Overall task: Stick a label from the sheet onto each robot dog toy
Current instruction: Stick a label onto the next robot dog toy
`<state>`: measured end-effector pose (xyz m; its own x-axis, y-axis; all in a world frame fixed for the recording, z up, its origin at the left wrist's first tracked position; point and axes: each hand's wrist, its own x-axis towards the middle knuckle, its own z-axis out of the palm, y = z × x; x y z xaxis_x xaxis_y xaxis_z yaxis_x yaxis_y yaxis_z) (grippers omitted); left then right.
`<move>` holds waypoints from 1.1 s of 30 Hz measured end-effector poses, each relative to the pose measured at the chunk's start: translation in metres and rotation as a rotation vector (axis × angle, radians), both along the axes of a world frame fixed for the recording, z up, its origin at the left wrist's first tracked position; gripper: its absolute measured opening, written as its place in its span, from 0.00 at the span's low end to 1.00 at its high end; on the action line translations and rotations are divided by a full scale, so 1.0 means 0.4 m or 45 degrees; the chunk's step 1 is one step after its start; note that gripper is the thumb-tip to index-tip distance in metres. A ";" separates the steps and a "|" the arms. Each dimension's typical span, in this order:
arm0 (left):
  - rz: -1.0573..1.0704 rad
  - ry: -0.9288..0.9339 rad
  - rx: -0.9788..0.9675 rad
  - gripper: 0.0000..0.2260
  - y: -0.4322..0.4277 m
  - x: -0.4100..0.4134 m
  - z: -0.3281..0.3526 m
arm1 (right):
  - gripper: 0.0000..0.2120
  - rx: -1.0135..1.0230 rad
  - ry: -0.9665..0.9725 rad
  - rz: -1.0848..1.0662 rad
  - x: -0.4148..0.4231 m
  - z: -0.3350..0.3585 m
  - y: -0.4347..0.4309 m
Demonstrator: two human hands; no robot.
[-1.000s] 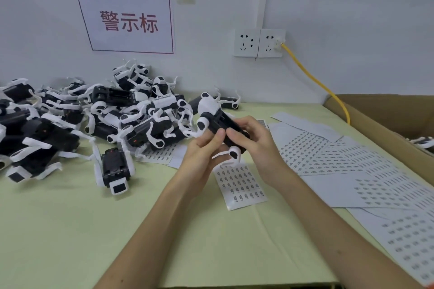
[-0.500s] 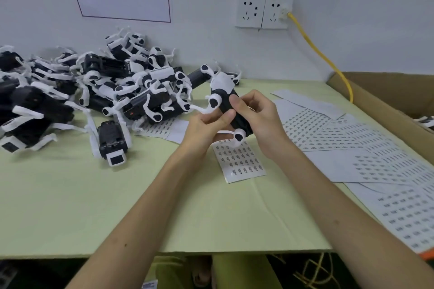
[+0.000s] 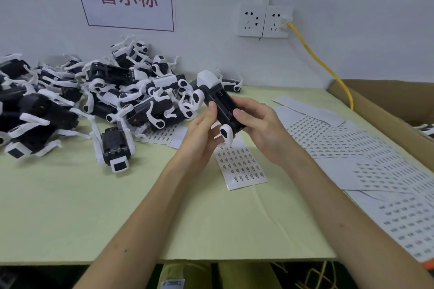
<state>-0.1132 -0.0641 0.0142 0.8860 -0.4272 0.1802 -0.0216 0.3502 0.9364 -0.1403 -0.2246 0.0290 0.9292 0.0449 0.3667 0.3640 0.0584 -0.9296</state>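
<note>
**A:** Since half a second back we've tipped the robot dog toy so its black underside faces up at us, white head end pointing away toward the wall. Both hands are in about the same spot above the table.

**B:** Yep. Glossy black plastic body, boxy, with a ribbed slot running down the belly, and rounded white legs poking out. One white foot hangs right over the label sheet.

**A:** Grip-wise, our left hand cradles it from below, thumb pressed on the left edge. Our right hand wraps its fingers round the right side, thumb laid on the body's near end.

**B:** So both are grasping the toy, held up off the pale green table, just beyond that small sheet. Can't tell if a label's on a fingertip.

**A:** That sheet is flat white paper with rows of tiny dark printed labels. More big sheets fan out to the right, next to a brown cardboard box.

**B:** And the pile of dog toys sits tangled at the left against the wall.
</note>
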 end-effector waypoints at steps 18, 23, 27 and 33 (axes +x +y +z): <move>-0.394 -0.149 0.157 0.20 0.015 0.002 -0.003 | 0.31 0.123 0.325 -0.040 -0.033 0.030 0.013; -0.376 -0.108 0.022 0.19 0.023 0.007 0.002 | 0.25 0.155 0.233 0.036 -0.026 0.028 0.011; -0.366 -0.088 -0.077 0.18 0.023 0.001 0.012 | 0.09 0.200 0.161 0.174 -0.023 0.024 0.004; -0.202 -0.058 -0.026 0.21 0.020 0.007 0.005 | 0.23 -0.003 0.099 0.025 -0.021 0.019 0.017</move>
